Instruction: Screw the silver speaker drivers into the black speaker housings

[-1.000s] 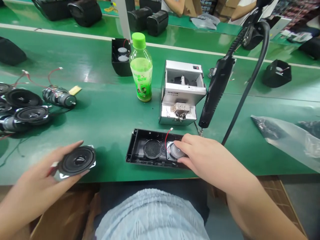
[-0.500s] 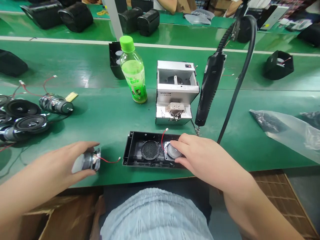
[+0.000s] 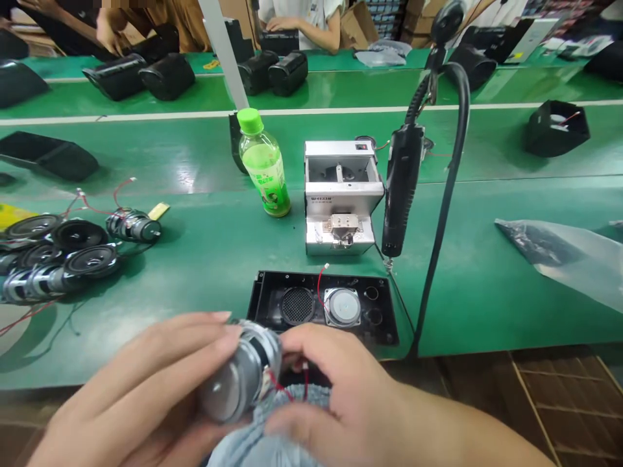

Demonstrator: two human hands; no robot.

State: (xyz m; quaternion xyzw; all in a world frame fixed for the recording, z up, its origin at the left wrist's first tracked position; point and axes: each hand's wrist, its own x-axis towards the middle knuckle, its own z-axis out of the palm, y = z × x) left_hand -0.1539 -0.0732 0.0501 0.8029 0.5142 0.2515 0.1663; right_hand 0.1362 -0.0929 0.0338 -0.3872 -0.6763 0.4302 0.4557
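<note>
Both hands hold a round speaker driver (image 3: 241,373) above the front edge of the bench, its silver magnet side turned towards me and thin red wires trailing from it. My left hand (image 3: 141,383) cradles it from the left, and my right hand (image 3: 331,389) grips its right edge. Just beyond them lies a black plastic speaker housing (image 3: 360,331), partly hidden by my fingers. Inside that housing sit a round mesh grille (image 3: 296,305) and a square-framed speaker (image 3: 342,307). A red wire with a white connector (image 3: 321,280) rises beside them.
A silver screw feeder (image 3: 341,198), a black electric screwdriver (image 3: 402,188) on a hanging cable and a green-capped bottle (image 3: 263,162) stand beyond the housing. Several speakers (image 3: 63,250) lie at left, a plastic bag (image 3: 559,253) at right. Co-workers (image 3: 302,19) sit across the benches.
My left hand has brought the speaker driver in from the left to the middle, and my right hand has left the housing to grip it too. The view has tilted up, showing more of the far benches.
</note>
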